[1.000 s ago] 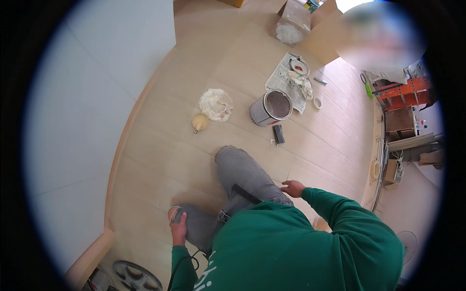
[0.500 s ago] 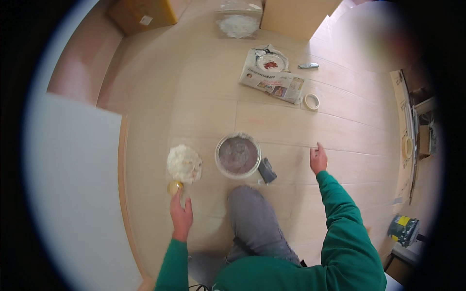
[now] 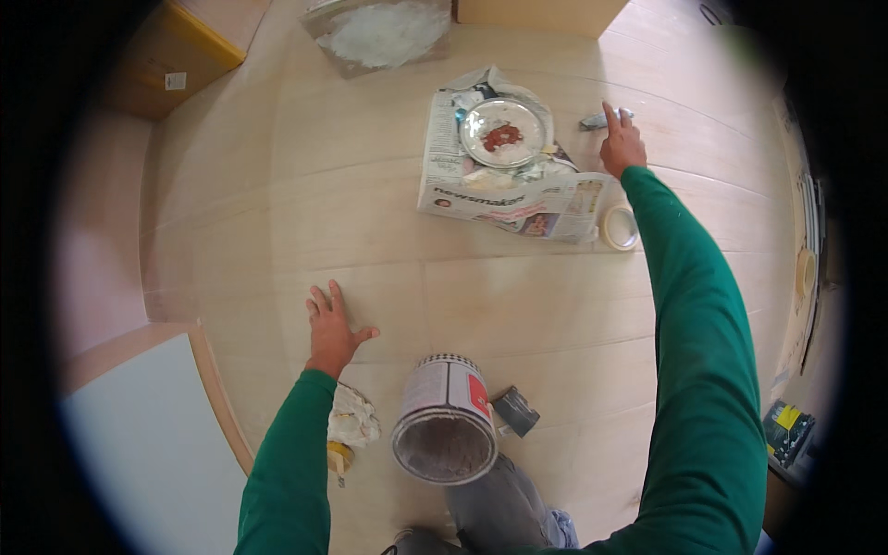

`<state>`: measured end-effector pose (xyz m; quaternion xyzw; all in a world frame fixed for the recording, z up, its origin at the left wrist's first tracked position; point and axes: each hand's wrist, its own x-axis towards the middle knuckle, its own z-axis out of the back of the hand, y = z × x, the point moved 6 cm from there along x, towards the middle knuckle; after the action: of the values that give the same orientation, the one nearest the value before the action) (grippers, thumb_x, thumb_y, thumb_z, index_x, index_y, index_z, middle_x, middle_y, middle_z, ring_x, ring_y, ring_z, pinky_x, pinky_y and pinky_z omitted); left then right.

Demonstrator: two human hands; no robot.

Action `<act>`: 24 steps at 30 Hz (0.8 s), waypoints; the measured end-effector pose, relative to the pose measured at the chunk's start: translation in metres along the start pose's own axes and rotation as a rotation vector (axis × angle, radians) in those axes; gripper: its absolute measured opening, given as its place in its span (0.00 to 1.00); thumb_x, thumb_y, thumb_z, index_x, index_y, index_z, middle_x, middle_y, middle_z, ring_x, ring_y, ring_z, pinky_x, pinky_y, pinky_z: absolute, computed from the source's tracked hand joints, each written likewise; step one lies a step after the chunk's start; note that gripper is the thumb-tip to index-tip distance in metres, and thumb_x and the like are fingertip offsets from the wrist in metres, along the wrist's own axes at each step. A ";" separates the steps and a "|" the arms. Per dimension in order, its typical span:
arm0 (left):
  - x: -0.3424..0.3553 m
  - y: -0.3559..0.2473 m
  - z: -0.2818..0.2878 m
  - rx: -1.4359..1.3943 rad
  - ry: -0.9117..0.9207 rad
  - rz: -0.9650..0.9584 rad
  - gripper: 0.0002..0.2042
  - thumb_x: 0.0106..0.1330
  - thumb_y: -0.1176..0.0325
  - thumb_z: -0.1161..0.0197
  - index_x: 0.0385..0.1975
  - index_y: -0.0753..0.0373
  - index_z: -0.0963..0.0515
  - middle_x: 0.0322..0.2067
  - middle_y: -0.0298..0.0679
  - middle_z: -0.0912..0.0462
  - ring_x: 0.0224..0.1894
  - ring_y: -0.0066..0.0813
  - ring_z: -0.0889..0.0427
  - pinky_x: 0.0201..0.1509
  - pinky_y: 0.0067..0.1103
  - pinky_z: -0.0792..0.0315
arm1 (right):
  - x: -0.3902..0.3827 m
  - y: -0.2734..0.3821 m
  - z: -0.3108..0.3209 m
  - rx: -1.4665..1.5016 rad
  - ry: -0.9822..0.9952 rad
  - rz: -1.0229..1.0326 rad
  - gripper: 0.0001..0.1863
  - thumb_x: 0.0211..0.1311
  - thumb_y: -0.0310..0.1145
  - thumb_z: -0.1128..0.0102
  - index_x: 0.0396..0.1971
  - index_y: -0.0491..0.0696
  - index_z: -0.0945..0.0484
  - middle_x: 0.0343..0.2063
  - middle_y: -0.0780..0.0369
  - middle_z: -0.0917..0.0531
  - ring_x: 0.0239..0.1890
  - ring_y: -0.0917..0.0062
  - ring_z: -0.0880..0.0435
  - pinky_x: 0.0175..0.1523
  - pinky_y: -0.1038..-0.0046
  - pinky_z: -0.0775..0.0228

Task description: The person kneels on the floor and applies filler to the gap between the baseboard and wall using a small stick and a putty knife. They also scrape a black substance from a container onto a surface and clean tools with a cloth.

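Note:
My right arm stretches far forward, and my right hand is at a small grey elongated object on the floor. Its index finger is extended over the object; whether it touches I cannot tell. My left hand is spread open and holds nothing, above the floor on the left. Close to my left forearm lie a crumpled white cloth and a small yellowish round item. Between my arms stands a tin with grey-brown residue inside, beside a dark grey block.
Ahead, a round clear lid with reddish-brown matter lies on newspaper. A roll of tape sits at its right. A plastic bag of white material and cardboard boxes stand farther off. A white panel is at left.
I have leaned forward. My right hand has reached forward to the grey object. My left hand has left the yellowish item and moved forward, its fingers spreading.

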<state>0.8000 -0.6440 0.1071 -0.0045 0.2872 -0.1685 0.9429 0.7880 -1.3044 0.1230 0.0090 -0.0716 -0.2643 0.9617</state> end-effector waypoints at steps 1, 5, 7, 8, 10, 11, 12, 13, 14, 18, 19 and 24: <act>-0.004 0.006 0.002 0.008 0.008 0.030 0.68 0.49 0.39 0.18 0.81 0.68 0.57 0.76 0.76 0.57 0.76 0.82 0.51 0.76 0.56 0.42 | 0.011 0.017 -0.006 -0.076 0.007 0.014 0.35 0.68 0.27 0.47 0.75 0.63 0.35 0.69 0.51 0.28 0.62 0.54 0.21 0.64 0.53 0.26; -0.011 0.019 0.000 0.024 -0.071 0.013 0.69 0.47 0.41 0.16 0.82 0.64 0.57 0.76 0.76 0.56 0.74 0.85 0.48 0.75 0.57 0.40 | 0.012 0.028 -0.022 -0.157 0.173 0.030 0.33 0.67 0.27 0.45 0.72 0.66 0.31 0.66 0.53 0.25 0.61 0.53 0.21 0.61 0.51 0.25; -0.013 0.025 0.002 0.027 -0.050 0.028 0.68 0.48 0.40 0.17 0.82 0.63 0.57 0.77 0.74 0.58 0.76 0.83 0.51 0.74 0.59 0.39 | -0.001 0.028 -0.020 -0.195 0.259 0.029 0.18 0.67 0.32 0.40 0.56 0.56 0.22 0.55 0.56 0.20 0.57 0.54 0.20 0.58 0.51 0.25; -0.014 0.024 0.003 0.023 -0.045 0.029 0.68 0.48 0.39 0.18 0.82 0.63 0.57 0.78 0.73 0.59 0.76 0.82 0.52 0.73 0.60 0.39 | -0.019 0.025 -0.018 -0.239 0.265 0.023 0.13 0.67 0.34 0.39 0.50 0.52 0.21 0.51 0.56 0.20 0.56 0.54 0.20 0.57 0.52 0.25; -0.009 0.011 0.000 -0.014 -0.019 0.012 0.67 0.50 0.41 0.18 0.82 0.63 0.58 0.78 0.72 0.61 0.75 0.85 0.51 0.74 0.60 0.40 | -0.065 -0.009 -0.004 -0.090 0.145 -0.043 0.14 0.69 0.40 0.38 0.47 0.49 0.23 0.46 0.53 0.19 0.54 0.54 0.21 0.56 0.51 0.26; 0.000 -0.008 -0.002 -0.047 -0.012 -0.023 0.66 0.51 0.42 0.18 0.82 0.62 0.58 0.78 0.72 0.62 0.75 0.86 0.50 0.74 0.61 0.40 | -0.084 -0.047 0.018 -0.016 0.030 -0.084 0.17 0.71 0.42 0.41 0.48 0.43 0.25 0.44 0.48 0.20 0.51 0.49 0.21 0.55 0.49 0.27; -0.008 0.009 0.006 -0.039 0.057 0.020 0.63 0.54 0.43 0.19 0.82 0.62 0.55 0.78 0.71 0.59 0.75 0.83 0.48 0.74 0.58 0.39 | -0.112 -0.020 0.025 0.150 -0.008 -0.163 0.18 0.72 0.41 0.41 0.46 0.40 0.25 0.43 0.46 0.19 0.51 0.47 0.21 0.54 0.50 0.28; -0.007 0.009 0.014 -0.058 0.118 0.025 0.60 0.56 0.44 0.20 0.81 0.62 0.52 0.78 0.69 0.56 0.76 0.80 0.47 0.74 0.55 0.37 | -0.138 -0.025 0.051 0.297 -0.111 -0.209 0.17 0.72 0.40 0.41 0.44 0.39 0.24 0.41 0.44 0.19 0.48 0.47 0.20 0.53 0.50 0.28; -0.007 0.012 0.022 -0.071 0.181 0.032 0.57 0.58 0.45 0.21 0.81 0.62 0.49 0.78 0.68 0.52 0.76 0.77 0.45 0.74 0.52 0.36 | -0.165 -0.032 0.082 0.402 -0.158 -0.234 0.17 0.72 0.41 0.39 0.42 0.39 0.23 0.38 0.44 0.19 0.44 0.48 0.20 0.50 0.52 0.28; -0.031 0.072 0.059 -0.516 -0.002 -0.012 0.41 0.66 0.49 0.26 0.76 0.61 0.34 0.69 0.60 0.28 0.70 0.58 0.27 0.70 0.38 0.27 | -0.293 -0.067 0.201 1.044 -0.209 -0.434 0.14 0.79 0.41 0.40 0.46 0.46 0.26 0.36 0.67 0.25 0.40 0.83 0.27 0.44 0.74 0.30; -0.064 0.054 0.074 -0.644 -0.115 0.007 0.38 0.68 0.49 0.27 0.74 0.61 0.31 0.65 0.57 0.23 0.68 0.52 0.23 0.68 0.35 0.25 | -0.336 -0.069 0.235 1.260 -0.221 -0.628 0.14 0.79 0.42 0.40 0.51 0.49 0.28 0.37 0.67 0.25 0.40 0.84 0.26 0.43 0.73 0.28; -0.235 0.039 0.045 -1.114 -0.366 -0.077 0.30 0.76 0.57 0.33 0.73 0.65 0.30 0.57 0.49 0.15 0.56 0.33 0.14 0.63 0.27 0.22 | -0.478 -0.045 0.258 1.456 0.045 -0.830 0.14 0.81 0.47 0.43 0.53 0.55 0.29 0.29 0.66 0.23 0.20 0.83 0.25 0.22 0.78 0.29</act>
<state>0.6542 -0.5357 0.2678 -0.5388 0.1649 -0.0228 0.8258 0.3220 -1.0939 0.3123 0.6586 -0.1959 -0.4845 0.5414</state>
